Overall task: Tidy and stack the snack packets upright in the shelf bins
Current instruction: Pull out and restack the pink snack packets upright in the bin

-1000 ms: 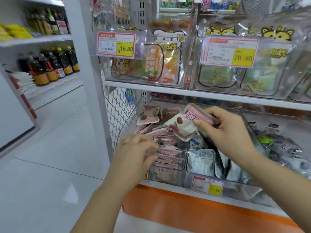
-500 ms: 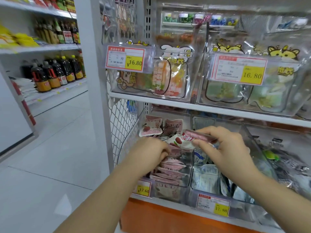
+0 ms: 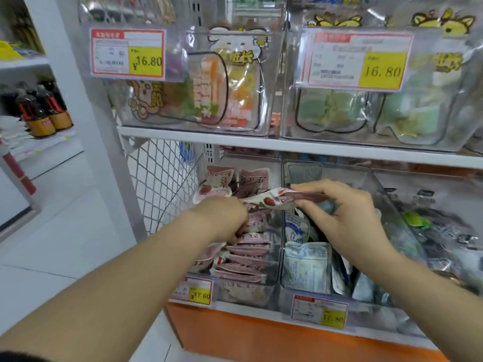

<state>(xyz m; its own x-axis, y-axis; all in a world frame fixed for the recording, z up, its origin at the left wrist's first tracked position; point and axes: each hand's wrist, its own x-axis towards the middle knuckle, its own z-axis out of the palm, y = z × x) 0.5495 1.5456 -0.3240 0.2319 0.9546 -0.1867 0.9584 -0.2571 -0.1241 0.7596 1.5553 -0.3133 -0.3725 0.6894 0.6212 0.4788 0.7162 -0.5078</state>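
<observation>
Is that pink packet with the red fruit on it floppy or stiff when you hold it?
Probably floppy: the pink packet sags between the right hand pinching one end and the left hand at the other. It looks light, since fingertips alone carry it. Its glossy wrapper may be a bit slippery.

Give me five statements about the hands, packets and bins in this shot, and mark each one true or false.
1. The right hand pinches a pink-and-white packet. True.
2. The left hand is up at the top shelf. False: it is down among the pink packets in the lower left bin.
3. The bin next to it holds blue-and-white packets. True.
4. The lower left price tag reads 16.80. False: 17.60.
5. The held packet lies over the blue-and-white packets' bin only. False: it spans the divider, reaching the left bin.
</observation>
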